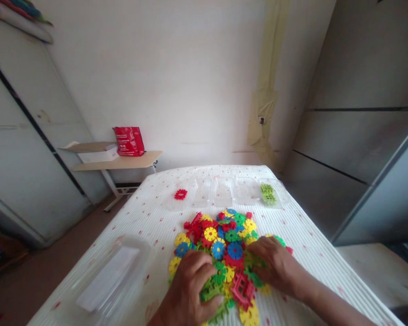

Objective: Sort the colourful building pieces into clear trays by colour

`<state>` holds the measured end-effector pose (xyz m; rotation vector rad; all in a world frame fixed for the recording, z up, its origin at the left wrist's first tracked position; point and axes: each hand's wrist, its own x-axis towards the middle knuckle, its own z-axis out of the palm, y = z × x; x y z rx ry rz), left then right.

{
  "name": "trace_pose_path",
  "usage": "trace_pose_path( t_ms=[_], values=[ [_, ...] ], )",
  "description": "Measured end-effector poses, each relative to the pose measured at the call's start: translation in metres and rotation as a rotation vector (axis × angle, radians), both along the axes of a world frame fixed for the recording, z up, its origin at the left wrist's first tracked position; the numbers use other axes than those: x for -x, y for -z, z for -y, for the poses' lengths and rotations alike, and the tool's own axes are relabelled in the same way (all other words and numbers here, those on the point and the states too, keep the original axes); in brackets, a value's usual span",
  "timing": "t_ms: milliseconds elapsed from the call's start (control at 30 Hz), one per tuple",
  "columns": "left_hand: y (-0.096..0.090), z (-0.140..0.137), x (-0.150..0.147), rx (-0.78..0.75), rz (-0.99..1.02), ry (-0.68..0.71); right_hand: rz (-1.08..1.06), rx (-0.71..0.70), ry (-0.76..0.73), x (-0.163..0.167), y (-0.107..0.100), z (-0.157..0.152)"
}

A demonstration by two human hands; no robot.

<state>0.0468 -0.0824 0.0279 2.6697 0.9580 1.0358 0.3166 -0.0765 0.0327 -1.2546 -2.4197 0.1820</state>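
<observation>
Spotted white cloth (pixel 160 262) bears the toy pile (pixel 234 250), where a light touch should limit scattering: left hand (pixel 191 283) half-curled around green pieces (pixel 210 291), right hand (pixel 275 260) bent over it, both holds unclear.

Before me I have a broad cloth-covered top (pixel 156 222), white, ribbed and dotted with red; directly on it lie a heap of colourful plastic pieces (pixel 218 249), a clear compartment tray (pixel 222 190) beyond them, and a clear plastic container (pixel 131 276) at my left
</observation>
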Motion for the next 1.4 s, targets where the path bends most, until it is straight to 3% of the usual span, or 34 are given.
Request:
trace_pose_path(
  t_ms=[133, 267, 433, 533, 700, 767, 867, 1167, 1400],
  values=[
    [-0.002, 0.003, -0.013, 0.003, -0.056, 0.028, -0.029, -0.032, 0.021, -0.010, -0.004, -0.013],
    [0.004, -0.001, -0.012, 0.008, -0.058, -0.031, -0.101, -0.022, 0.155, -0.016, -0.003, -0.027],
    [0.014, -0.007, -0.010, 0.041, -0.078, -0.093, -0.270, 0.160, 0.302, -0.021, -0.012, -0.043],
    [0.016, -0.009, -0.010, 0.004, -0.087, -0.124, -0.263, 0.191, 0.364, -0.023, -0.010, -0.050],
    [0.016, -0.014, -0.008, -0.129, -0.096, -0.238, -0.127, -0.020, 0.513, -0.026, 0.009, -0.053],
    [0.018, -0.017, -0.006, -0.186, -0.069, -0.286, -0.109, -0.090, 0.461, -0.026, 0.014, -0.051],
    [0.021, -0.020, -0.001, -0.210, -0.030, -0.331, -0.082, -0.079, 0.344, -0.027, 0.015, -0.049],
    [0.015, -0.012, 0.012, 0.136, -0.098, -0.257, -0.018, -0.004, 0.416, -0.033, 0.027, -0.051],
    [0.013, -0.008, 0.012, 0.213, -0.107, -0.255, -0.028, -0.047, 0.441, -0.036, 0.033, -0.058]
  ],
)
